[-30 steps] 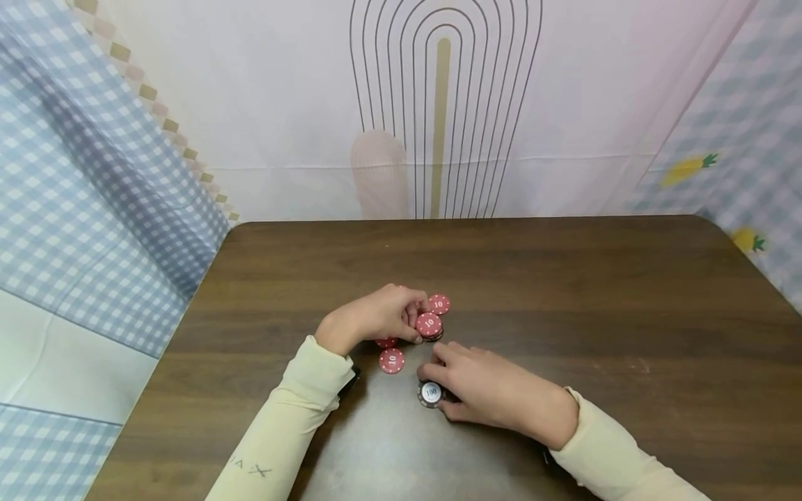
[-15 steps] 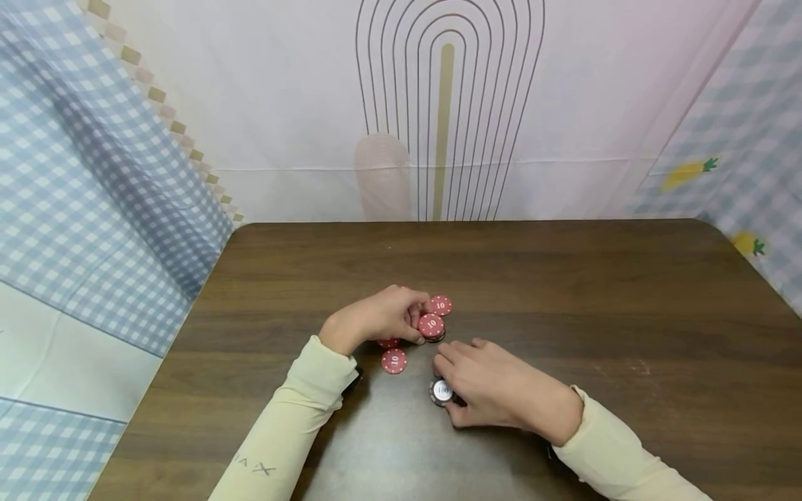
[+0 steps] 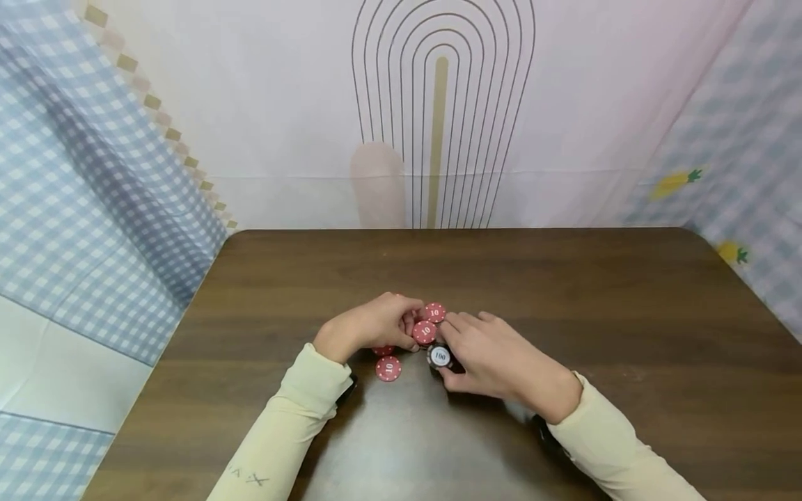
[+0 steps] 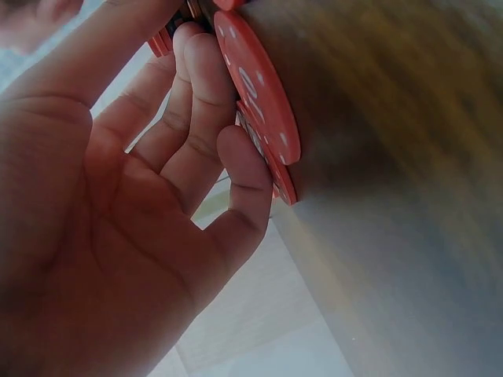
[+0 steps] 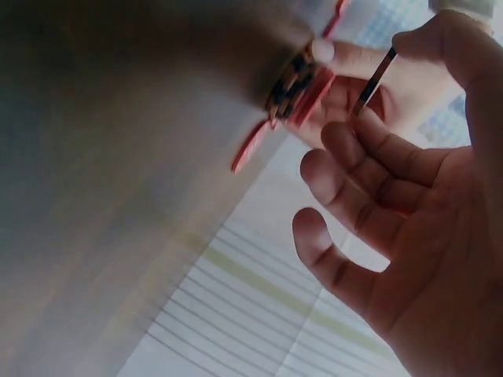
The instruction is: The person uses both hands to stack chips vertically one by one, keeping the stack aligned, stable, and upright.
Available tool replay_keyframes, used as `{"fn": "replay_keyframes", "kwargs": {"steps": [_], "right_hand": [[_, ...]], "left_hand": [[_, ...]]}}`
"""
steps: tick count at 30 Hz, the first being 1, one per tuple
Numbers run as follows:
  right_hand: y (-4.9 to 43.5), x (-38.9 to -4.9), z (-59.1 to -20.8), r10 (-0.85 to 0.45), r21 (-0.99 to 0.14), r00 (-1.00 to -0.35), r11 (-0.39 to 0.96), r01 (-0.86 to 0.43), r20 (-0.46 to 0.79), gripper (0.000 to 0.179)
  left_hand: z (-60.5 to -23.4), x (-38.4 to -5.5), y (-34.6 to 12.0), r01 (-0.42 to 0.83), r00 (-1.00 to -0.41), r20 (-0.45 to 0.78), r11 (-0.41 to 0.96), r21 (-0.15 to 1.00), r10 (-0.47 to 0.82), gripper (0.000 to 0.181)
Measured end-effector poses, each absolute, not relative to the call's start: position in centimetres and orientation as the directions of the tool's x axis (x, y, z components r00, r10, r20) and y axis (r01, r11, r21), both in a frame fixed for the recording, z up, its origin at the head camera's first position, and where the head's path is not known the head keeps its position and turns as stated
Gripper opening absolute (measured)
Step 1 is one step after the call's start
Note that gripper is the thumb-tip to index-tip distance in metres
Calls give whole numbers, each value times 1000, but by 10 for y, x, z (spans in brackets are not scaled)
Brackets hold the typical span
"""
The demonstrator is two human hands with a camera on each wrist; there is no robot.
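In the head view my left hand holds a short stack of poker chips from its left side, a red 10 on top. The right wrist view shows black-and-orange edges under the stack's red chips, with the left thumb at its side. My right hand pinches a black chip marked 100 between thumb and index finger, close to the stack's near side; the other fingers are loosely bent. The left wrist view has red chips lying beside the left fingertips.
One loose red 10 chip lies just behind the stack. Another red chip is on the near left, with one more partly under the left wrist. The brown wooden table ends at a patterned cloth.
My right hand has moved away from me with the black chip, off its earlier spot nearer the front, up beside the stack. My left hand stays at the stack.
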State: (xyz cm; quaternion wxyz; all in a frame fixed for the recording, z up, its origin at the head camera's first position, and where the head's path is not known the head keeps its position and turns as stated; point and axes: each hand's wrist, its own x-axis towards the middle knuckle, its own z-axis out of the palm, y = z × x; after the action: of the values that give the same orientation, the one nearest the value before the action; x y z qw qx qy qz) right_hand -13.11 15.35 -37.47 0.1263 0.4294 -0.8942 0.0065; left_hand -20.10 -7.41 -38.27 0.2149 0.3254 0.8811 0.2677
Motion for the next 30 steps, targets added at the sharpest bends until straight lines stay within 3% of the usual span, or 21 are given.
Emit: {"fn": "replay_keyframes", "kwargs": {"steps": [6, 13, 30], "right_hand": [[153, -147, -374, -694, 70, -683, 712, -699, 229, 33], [153, -158, -376, -657, 67, -727, 749, -659, 197, 31], [136, -162, -375, -652, 25, -743, 754, -656, 153, 32]], "left_hand": [[-385, -198, -78, 456, -700, -194, 638, 620, 688, 33], [-384, -199, -76, 456, -693, -199, 636, 622, 692, 34], [-383, -201, -74, 451, -687, -197, 623, 639, 700, 28]]}}
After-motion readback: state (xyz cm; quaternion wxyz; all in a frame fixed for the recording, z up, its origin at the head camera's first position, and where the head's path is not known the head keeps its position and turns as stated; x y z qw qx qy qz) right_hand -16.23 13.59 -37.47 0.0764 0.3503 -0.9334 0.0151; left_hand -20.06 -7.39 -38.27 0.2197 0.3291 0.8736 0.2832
